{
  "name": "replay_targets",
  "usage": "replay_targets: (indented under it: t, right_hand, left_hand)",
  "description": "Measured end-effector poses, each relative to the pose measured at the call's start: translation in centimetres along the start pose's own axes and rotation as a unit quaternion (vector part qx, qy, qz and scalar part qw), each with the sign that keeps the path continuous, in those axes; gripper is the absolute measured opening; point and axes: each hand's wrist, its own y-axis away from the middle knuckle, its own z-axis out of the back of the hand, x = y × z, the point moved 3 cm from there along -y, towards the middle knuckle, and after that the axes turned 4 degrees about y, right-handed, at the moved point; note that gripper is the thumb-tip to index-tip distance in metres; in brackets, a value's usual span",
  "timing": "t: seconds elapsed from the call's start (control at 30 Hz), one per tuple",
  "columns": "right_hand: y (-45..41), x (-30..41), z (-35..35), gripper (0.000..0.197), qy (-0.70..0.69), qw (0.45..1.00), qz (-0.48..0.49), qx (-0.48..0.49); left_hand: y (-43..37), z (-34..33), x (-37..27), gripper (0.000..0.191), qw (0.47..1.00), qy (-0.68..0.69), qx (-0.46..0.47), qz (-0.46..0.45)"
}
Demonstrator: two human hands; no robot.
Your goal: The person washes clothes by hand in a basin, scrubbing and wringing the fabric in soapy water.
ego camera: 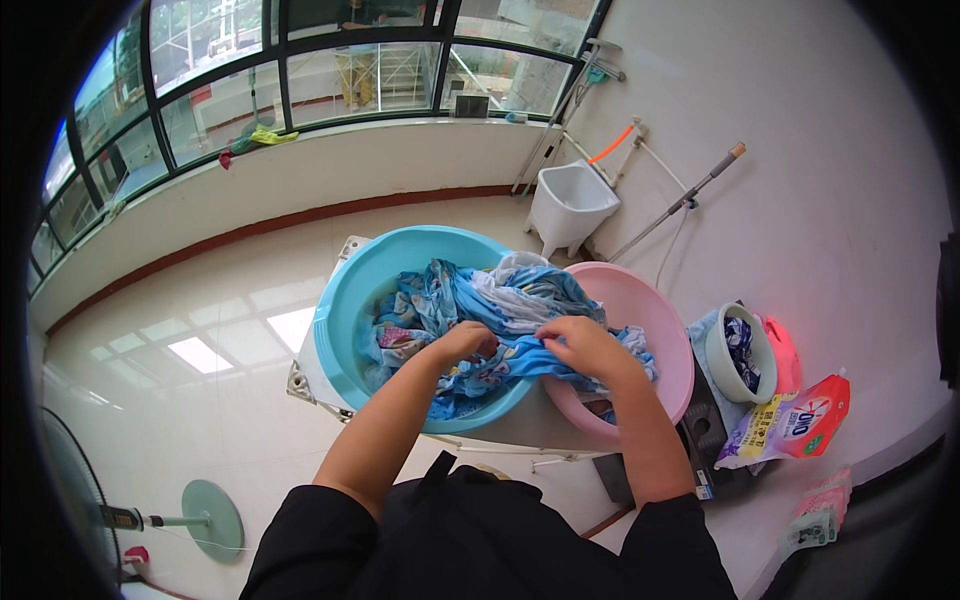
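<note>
A large light-blue basin (335, 360) stands before me, with wet patterned cloth (450, 292) and some water in it. Overlapping its right side is a pink basin (671, 322). A twisted blue-and-white length of cloth (536, 300) spans from one basin into the other. My left hand (469, 341), its fingers curled, grips a bright blue printed stretch of fabric (525, 364) above the blue basin. To its right, my right hand (581, 341) pinches the same stretch between thumb and fingers, near where the basins meet. Part of the fabric is hidden under my hands.
Right of the basins are a small pale bowl (709, 356) holding dark cloth, and an OMO detergent pouch (791, 424). A white mop sink (559, 217) stands behind, with a mop pole (667, 210) against the wall. A fan base (214, 520) is at lower left.
</note>
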Motion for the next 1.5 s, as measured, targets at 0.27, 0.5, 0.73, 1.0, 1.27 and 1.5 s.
replay_targets:
  t: [0.27, 0.5, 0.73, 1.0, 1.27, 1.5]
  right_hand:
    - [-4.8, -2.0, -7.2, 0.024, 0.291, 0.942, 0.017, 0.168]
    - [-5.8, -2.9, -9.2, 0.061, 0.301, 0.906, -0.017, 0.298]
    - [-7.1, -4.2, -13.1, 0.089, 0.404, 0.893, -0.017, 0.198]
    - [-11.0, -3.9, -15.1, 0.08, 0.437, 0.887, -0.058, 0.137]
    - [-12.5, -2.5, -15.7, 0.072, 0.423, 0.891, -0.07, 0.148]
    - [-10.7, -1.2, -16.3, 0.066, 0.408, 0.883, -0.056, 0.224]
  left_hand:
    - [-2.5, -1.5, 1.8, 0.021, 0.774, -0.547, -0.172, -0.269]
    - [-2.6, 1.1, 2.0, 0.018, 0.694, -0.665, -0.23, -0.154]
    - [-2.2, 2.5, 1.0, 0.025, 0.699, -0.646, -0.307, -0.015]
    - [-4.3, -0.8, 6.1, 0.042, 0.694, -0.67, -0.261, 0.021]
    - [-3.8, -0.5, 4.8, 0.046, 0.752, -0.629, -0.19, 0.05]
    - [-2.5, 0.6, 3.0, 0.097, 0.855, -0.514, -0.057, 0.046]
